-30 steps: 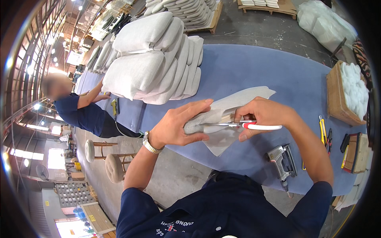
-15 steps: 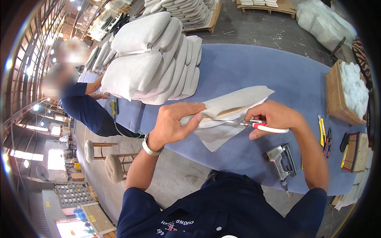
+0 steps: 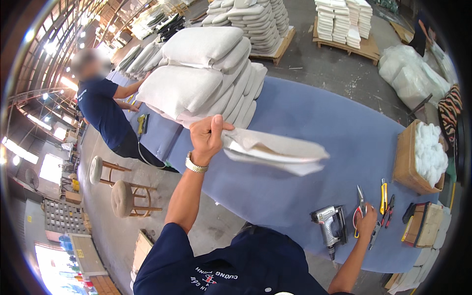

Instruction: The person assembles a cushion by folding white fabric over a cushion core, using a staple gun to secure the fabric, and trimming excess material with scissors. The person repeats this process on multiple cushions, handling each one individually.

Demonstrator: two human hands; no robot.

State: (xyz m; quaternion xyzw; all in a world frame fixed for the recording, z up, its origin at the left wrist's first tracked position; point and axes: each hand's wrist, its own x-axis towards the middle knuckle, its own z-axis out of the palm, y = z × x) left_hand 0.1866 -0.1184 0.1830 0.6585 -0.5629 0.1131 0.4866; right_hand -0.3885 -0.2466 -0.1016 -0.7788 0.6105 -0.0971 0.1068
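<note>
My left hand (image 3: 206, 140) grips one end of a light grey fabric-covered panel (image 3: 275, 150), its wood-coloured edge showing between loose flaps. The panel is held up over the blue table and its far end is blurred. Low on the right, my right hand (image 3: 366, 221) has its fingers at the handles of a pair of scissors (image 3: 360, 196), blades pointing away from me. Close by lie a silver staple gun (image 3: 328, 225), a yellow utility knife (image 3: 384, 194), red-handled pliers (image 3: 389, 211) and a slim grey tool (image 3: 374, 235).
A tall stack of grey cushions (image 3: 191, 88) stands on the blue table (image 3: 295, 103) at its far left. At the right are a cardboard box of white stuffing (image 3: 408, 167) and a small wooden box (image 3: 427, 226). Another person (image 3: 105, 108) works at the left, near two stools (image 3: 123, 199).
The scissors have left the panel and moved right, down beside the tools, with my right hand. My left hand has raised the panel slightly, and the view has shifted.
</note>
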